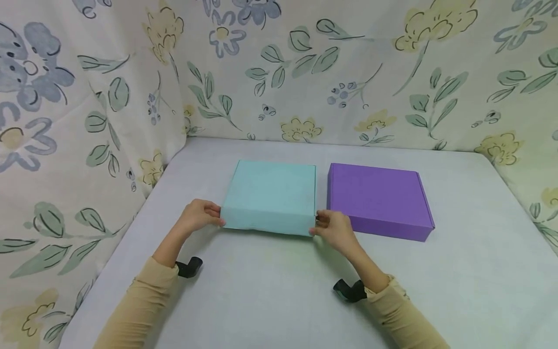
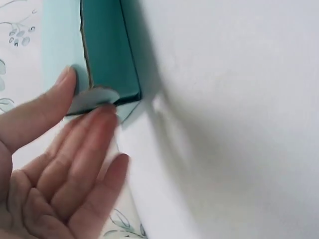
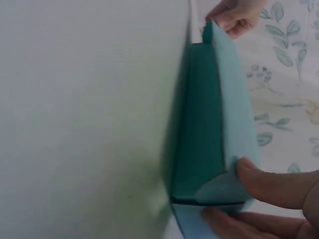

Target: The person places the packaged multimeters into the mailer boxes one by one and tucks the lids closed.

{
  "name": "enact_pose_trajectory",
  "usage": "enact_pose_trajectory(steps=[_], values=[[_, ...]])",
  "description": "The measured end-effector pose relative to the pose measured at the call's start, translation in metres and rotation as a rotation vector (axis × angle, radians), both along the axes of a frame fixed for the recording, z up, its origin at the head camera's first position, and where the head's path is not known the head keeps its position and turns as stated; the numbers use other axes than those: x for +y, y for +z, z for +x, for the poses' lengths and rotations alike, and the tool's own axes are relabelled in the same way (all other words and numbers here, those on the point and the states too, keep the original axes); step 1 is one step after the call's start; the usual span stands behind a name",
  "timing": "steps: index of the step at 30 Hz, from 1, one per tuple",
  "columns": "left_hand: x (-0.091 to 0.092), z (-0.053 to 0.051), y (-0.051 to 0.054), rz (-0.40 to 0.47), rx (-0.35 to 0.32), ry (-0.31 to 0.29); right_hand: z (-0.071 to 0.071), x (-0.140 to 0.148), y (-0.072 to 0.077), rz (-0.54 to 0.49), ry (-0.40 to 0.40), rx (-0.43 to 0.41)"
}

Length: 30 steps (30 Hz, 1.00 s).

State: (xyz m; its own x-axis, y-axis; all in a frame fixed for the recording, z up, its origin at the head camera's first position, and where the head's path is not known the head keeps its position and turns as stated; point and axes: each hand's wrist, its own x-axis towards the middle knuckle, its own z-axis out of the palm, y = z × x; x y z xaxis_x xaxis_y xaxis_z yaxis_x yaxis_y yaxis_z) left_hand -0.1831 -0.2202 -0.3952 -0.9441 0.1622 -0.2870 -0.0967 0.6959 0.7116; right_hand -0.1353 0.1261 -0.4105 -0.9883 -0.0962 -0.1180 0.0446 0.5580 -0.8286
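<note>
A light teal cardboard box [image 1: 272, 186] lies on the table, its front flap [image 1: 268, 221] hanging partly away from the front wall. In the wrist views the darker teal inner side [image 3: 199, 119] shows behind the flap. My left hand [image 1: 200, 214] pinches the flap's left corner, with the thumb on its outer face and fingers at the small side tab [image 2: 94, 99]. At the right corner my right hand [image 1: 334, 229] pinches the flap likewise, thumb on the face and fingers by the side. What lies inside the box is hidden.
A closed purple box [image 1: 379, 194] lies just right of the teal one, close to my right hand. White cloth covers the table [image 1: 270, 291]. A floral curtain [image 1: 279, 72] hangs behind and along the left. Black wrist mounts [image 1: 189, 267] stick out from both sleeves.
</note>
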Motion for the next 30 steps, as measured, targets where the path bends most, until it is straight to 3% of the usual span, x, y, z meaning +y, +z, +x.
enact_pose_trajectory(steps=[3,7,11,16,24,30], values=[[-0.002,-0.006,0.001,0.031,-0.019,-0.075,-0.004,0.001,0.005,0.106,0.059,-0.002],[-0.005,-0.017,-0.004,0.192,-0.11,-0.135,-0.011,-0.002,0.004,0.115,0.106,-0.064],[-0.006,-0.024,-0.009,0.342,-0.198,-0.143,-0.017,-0.005,0.0,0.024,0.105,-0.134],[-0.006,-0.026,-0.01,0.464,-0.254,-0.134,-0.021,-0.005,-0.004,-0.121,0.077,-0.213],[-0.007,-0.026,-0.011,0.48,-0.267,-0.117,-0.025,-0.003,-0.006,-0.193,0.111,-0.231],[-0.009,-0.029,-0.012,0.404,-0.236,-0.129,-0.028,-0.005,-0.003,-0.202,0.103,-0.222]])
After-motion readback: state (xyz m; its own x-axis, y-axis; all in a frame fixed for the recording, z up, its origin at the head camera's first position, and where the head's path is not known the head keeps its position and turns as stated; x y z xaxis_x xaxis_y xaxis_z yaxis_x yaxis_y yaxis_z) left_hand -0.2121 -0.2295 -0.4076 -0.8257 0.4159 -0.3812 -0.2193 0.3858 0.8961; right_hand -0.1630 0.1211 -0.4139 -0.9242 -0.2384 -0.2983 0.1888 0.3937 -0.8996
